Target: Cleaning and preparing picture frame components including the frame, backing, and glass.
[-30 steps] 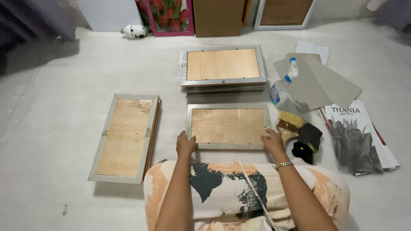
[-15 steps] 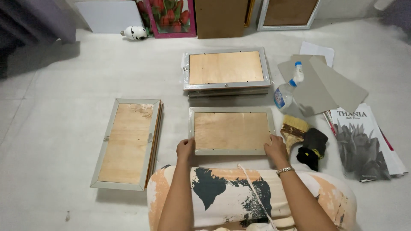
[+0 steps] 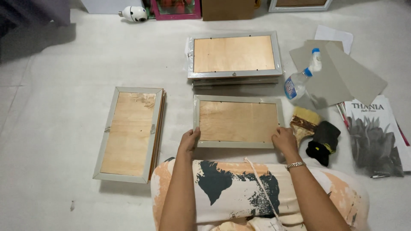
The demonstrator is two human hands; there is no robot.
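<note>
Gripping the face-down picture frame at its near corners, my left hand and right hand clasp its edge on the floor, a brush just right, a frame stack beyond.

Pale floor. Landmark: face-down picture frame. Behind it, stack of frames; to its left, a second frame stack; to its right, spray bottle, brush, black cloth, grey sheets, magazine.
</note>
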